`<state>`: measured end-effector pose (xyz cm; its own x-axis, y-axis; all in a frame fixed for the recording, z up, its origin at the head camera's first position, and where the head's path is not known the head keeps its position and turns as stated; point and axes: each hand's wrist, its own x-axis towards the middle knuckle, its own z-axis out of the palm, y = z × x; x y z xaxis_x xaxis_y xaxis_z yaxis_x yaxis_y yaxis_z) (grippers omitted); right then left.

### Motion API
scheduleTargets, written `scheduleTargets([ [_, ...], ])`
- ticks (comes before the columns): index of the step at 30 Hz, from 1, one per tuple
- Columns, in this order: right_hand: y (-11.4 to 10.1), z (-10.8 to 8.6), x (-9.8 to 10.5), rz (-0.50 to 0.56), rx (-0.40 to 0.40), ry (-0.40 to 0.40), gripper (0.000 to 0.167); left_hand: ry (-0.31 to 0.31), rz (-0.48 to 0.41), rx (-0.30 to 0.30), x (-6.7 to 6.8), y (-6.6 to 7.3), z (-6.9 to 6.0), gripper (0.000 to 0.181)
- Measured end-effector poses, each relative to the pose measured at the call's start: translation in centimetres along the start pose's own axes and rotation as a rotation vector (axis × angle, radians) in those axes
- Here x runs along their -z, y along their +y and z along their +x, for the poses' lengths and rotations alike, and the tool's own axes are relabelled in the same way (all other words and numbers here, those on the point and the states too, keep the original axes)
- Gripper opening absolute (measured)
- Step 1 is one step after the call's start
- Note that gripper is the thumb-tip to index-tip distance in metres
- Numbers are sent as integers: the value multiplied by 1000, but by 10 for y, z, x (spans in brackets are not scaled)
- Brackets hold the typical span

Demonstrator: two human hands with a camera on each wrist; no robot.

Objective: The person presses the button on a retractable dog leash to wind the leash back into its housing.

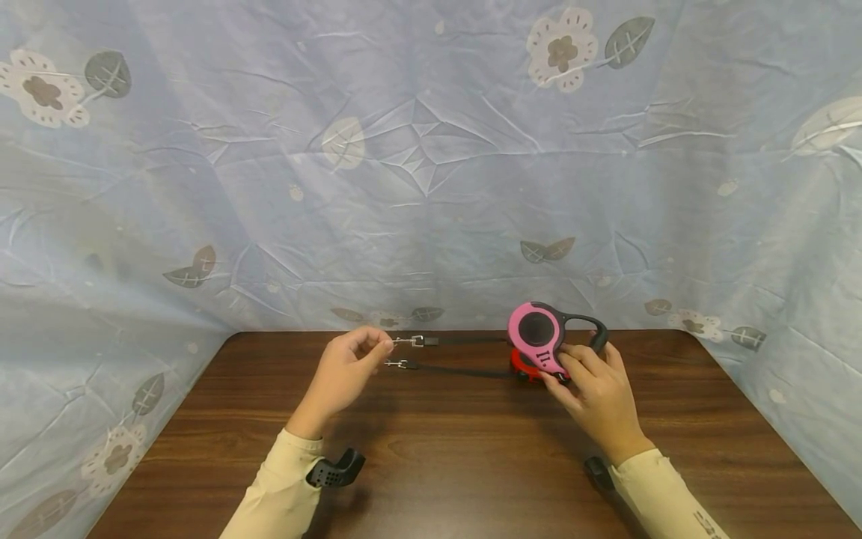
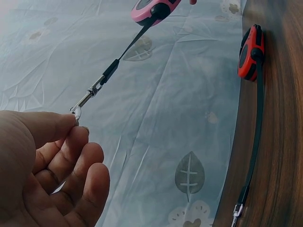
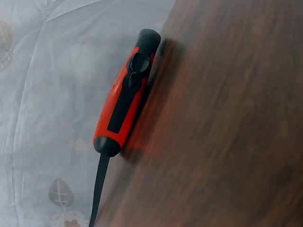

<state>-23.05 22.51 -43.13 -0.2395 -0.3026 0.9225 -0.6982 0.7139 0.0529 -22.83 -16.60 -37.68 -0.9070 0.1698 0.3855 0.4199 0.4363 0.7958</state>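
My right hand (image 1: pixel 599 397) holds a pink retractable dog leash (image 1: pixel 535 328) by its black handle, raised above the table. Its black strap runs left to a silver snap hook (image 2: pixel 85 100), and my left hand (image 1: pixel 349 372) pinches the end of that hook between thumb and forefinger. Below the pink leash, a red retractable dog leash (image 3: pixel 118 101) lies on the table, partly hidden in the head view. The red leash's strap (image 2: pixel 259 127) stretches out to its own metal clip (image 1: pixel 402 364). The right wrist view does not show my right hand.
Everything stands on a brown wooden table (image 1: pixel 444 464). A pale blue cloth with flowers and leaves (image 1: pixel 417 187) hangs along its back and sides. Black bands (image 1: pixel 337 470) are worn on both wrists.
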Motion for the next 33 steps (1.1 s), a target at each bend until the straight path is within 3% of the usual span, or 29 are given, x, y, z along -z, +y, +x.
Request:
scheduleTargets([
  [13, -2, 0, -3, 14, 16, -2, 45, -7, -7, -9, -4, 1, 0, 16],
  [33, -8, 4, -4, 26, 42, -5, 44, -66, -3, 12, -11, 7, -3, 19],
])
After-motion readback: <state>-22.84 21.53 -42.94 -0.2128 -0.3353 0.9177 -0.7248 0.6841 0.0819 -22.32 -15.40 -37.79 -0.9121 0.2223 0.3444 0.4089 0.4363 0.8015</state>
